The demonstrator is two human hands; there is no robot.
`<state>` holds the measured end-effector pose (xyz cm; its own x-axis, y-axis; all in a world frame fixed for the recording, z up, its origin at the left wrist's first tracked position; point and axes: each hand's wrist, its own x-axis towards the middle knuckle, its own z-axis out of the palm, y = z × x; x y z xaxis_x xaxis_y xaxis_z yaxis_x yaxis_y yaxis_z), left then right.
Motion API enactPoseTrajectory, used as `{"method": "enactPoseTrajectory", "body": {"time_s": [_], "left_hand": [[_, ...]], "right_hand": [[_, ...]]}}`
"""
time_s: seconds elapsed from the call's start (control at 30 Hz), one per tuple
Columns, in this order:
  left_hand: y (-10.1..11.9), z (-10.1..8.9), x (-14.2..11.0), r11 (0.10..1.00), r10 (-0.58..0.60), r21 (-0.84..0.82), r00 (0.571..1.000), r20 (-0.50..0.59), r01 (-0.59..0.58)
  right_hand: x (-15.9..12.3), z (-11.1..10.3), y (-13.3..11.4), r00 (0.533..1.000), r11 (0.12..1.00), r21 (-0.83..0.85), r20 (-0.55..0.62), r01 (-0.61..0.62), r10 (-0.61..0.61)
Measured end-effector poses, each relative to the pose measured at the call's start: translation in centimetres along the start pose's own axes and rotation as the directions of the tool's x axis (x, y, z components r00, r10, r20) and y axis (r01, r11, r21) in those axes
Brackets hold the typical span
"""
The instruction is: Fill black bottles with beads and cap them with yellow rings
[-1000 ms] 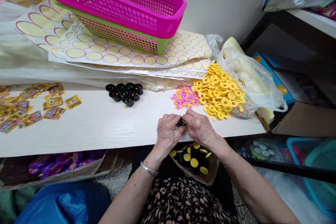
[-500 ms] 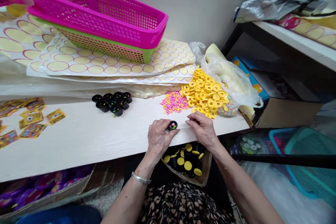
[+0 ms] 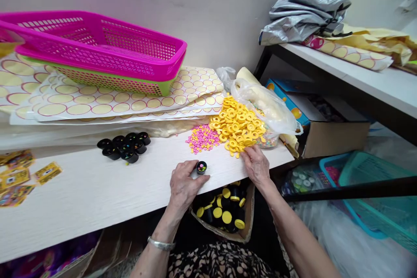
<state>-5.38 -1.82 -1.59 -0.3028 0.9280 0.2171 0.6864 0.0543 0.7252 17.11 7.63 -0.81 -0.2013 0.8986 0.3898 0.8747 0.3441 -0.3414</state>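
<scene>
My left hand (image 3: pixel 186 183) rests on the white table, its thumb and forefinger closed around a small black cup (image 3: pixel 201 167). The cup stands upright with pink, yellow and green bits inside. My right hand (image 3: pixel 256 166) is at the front edge of a heap of yellow ring-shaped caps (image 3: pixel 239 124), touching it, fingers curled together. Whatever lies between those fingertips is hidden. Beside the heap, just beyond the cup, is a pile of small pink and yellow bits (image 3: pixel 202 138). Several more black cups (image 3: pixel 125 147) stand grouped to the left, with coloured bits in them.
Below the table edge, a cardboard box (image 3: pixel 243 238) holds black containers with yellow lids. Pink and green baskets (image 3: pixel 163 69) sit on sticker sheets (image 3: pixel 130 105) at the back. A plastic bag (image 3: pixel 276 108) lies behind the caps. Printed cards (image 3: pixel 48 173) are at far left.
My right hand has moved from near the small black cup to the edge of the yellow cap heap. My left hand still holds the cup. The camera view has shifted.
</scene>
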Motion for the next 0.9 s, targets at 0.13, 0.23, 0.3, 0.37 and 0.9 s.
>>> {"method": "enactPoseTrajectory", "body": {"time_s": [0.13,0.23,0.3,0.37,0.9], "left_hand": [[-0.3,-0.1,0.1,0.995,0.02,-0.095,0.998,-0.061,-0.026],[0.3,-0.5,-0.3,0.976,-0.007,-0.213,0.969,-0.247,-0.047],[1.4,-0.8,-0.9,0.964,-0.027,-0.252,0.907,-0.42,-0.088],[3.1,-1.2,-1.8,0.95,-0.013,-0.275,0.866,-0.5,-0.145],[7.2,-1.3,-4.6,0.303,-0.54,-0.874,0.824,0.171,0.38]], "right_hand": [[0.2,-0.2,0.2,0.996,0.991,0.121,-0.075,0.051,-0.042],[0.5,-0.8,0.0,0.983,0.866,0.494,-0.106,-0.077,0.148],[0.6,-1.5,-0.8,0.943,0.591,0.773,0.026,-0.23,0.333],[0.2,-2.2,-2.4,0.893,0.238,0.901,0.262,-0.362,0.367],[-6.1,-5.2,-10.9,0.938,0.78,0.623,0.3,-0.054,-0.174]]}}
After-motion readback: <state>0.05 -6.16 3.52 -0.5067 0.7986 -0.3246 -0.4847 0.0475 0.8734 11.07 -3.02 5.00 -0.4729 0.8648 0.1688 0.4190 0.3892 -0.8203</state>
